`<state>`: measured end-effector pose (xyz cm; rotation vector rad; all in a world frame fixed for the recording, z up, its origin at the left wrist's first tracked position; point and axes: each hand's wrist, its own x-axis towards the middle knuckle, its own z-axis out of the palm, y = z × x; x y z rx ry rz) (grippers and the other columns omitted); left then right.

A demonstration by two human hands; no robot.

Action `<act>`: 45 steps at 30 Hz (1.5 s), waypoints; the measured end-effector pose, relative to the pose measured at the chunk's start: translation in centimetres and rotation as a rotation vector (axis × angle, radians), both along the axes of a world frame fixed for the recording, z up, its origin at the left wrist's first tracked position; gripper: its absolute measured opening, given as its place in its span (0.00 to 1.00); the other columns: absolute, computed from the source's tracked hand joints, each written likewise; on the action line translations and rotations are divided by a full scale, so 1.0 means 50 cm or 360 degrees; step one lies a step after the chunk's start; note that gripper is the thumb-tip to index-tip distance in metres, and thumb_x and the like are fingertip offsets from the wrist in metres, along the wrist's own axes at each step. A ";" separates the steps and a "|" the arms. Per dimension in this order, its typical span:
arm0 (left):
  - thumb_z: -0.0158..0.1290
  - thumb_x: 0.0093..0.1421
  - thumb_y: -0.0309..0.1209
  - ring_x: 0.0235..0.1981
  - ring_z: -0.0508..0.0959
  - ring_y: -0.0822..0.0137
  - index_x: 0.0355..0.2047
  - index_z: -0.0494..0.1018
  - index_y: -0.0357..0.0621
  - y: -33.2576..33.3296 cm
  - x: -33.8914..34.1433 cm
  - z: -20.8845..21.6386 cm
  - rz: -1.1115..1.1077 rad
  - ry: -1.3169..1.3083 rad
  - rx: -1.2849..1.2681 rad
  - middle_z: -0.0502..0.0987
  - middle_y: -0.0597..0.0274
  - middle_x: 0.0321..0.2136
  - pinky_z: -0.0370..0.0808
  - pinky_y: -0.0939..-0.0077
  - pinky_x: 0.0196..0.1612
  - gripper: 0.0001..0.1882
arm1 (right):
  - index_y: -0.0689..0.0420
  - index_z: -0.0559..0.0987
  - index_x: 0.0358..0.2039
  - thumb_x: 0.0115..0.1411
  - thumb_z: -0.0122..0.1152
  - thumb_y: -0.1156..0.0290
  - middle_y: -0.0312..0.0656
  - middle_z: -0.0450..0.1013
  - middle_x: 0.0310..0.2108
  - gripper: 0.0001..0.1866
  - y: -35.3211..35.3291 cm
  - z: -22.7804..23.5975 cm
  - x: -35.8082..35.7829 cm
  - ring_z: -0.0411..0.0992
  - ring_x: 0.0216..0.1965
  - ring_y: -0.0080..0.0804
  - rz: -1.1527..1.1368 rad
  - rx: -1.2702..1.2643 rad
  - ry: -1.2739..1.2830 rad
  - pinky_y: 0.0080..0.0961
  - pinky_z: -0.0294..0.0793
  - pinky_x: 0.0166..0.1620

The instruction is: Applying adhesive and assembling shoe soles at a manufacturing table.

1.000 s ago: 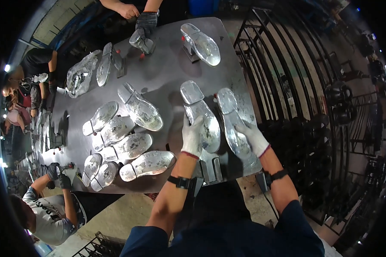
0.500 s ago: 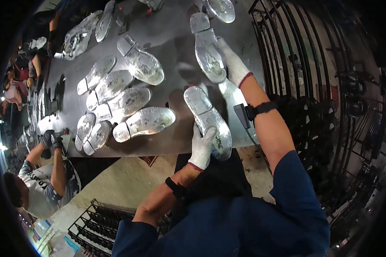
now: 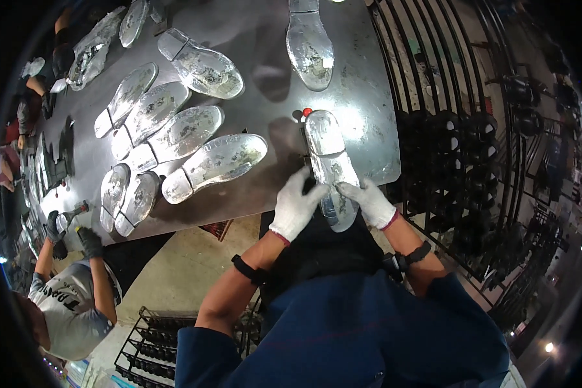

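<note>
A silvery, shiny shoe (image 3: 334,169), seemingly wrapped in clear film, lies sole up with its heel away from me. Its toe reaches past the near edge of the metal table (image 3: 252,119). My left hand (image 3: 295,204), in a white glove, is beside the shoe's left side, fingers apart and thumb close to its edge. From the right, my right hand (image 3: 374,204), gloved too, has its fingers closed over the shoe's right edge near the toe half. A small red knob (image 3: 307,112) sits by the heel.
Another such shoe (image 3: 310,52) lies farther off, and several more (image 3: 213,168) spread to the left. Black racks (image 3: 427,97) stand at right, a low rack (image 3: 152,336) at lower left. At far left a co-worker's dark-gloved hand (image 3: 90,242) is near a tool (image 3: 77,210).
My right hand has let go of the farther shoe and come back to the near one. That near shoe is turned more upright in view, and my left hand's fingers have loosened from it.
</note>
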<state>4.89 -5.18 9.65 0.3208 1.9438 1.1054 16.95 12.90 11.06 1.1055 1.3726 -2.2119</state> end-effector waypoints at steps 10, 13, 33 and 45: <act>0.69 0.55 0.42 0.57 0.79 0.51 0.66 0.70 0.41 0.005 0.004 -0.028 0.0246 0.0113 0.0325 0.78 0.45 0.55 0.76 0.60 0.59 0.40 | 0.65 0.67 0.69 0.70 0.64 0.71 0.42 0.75 0.58 0.30 -0.055 -0.009 0.071 0.73 0.56 0.25 -0.0272 0.0176 0.0027 0.26 0.72 0.62; 0.69 0.55 0.38 0.51 0.83 0.56 0.57 0.76 0.36 -0.019 0.002 -0.020 0.0124 -0.0059 0.0299 0.82 0.48 0.47 0.77 0.63 0.56 0.32 | 0.64 0.66 0.70 0.70 0.64 0.71 0.39 0.77 0.54 0.31 -0.075 -0.008 0.099 0.74 0.53 0.24 -0.0301 0.0260 0.0078 0.26 0.74 0.58; 0.60 0.63 0.28 0.52 0.80 0.60 0.62 0.69 0.34 0.015 0.041 0.001 0.0429 0.0445 0.0263 0.79 0.49 0.53 0.77 0.64 0.58 0.28 | 0.67 0.82 0.54 0.63 0.68 0.65 0.51 0.82 0.49 0.23 0.002 0.015 0.008 0.80 0.50 0.34 0.0025 0.1191 0.0045 0.29 0.76 0.55; 0.57 0.69 0.36 0.58 0.76 0.36 0.69 0.62 0.43 0.182 0.028 -0.014 0.0271 0.0935 -0.0093 0.72 0.39 0.59 0.74 0.48 0.60 0.32 | 0.69 0.80 0.38 0.55 0.74 0.55 0.55 0.79 0.28 0.26 0.049 -0.013 0.003 0.79 0.32 0.39 0.0206 0.0939 0.0068 0.37 0.77 0.39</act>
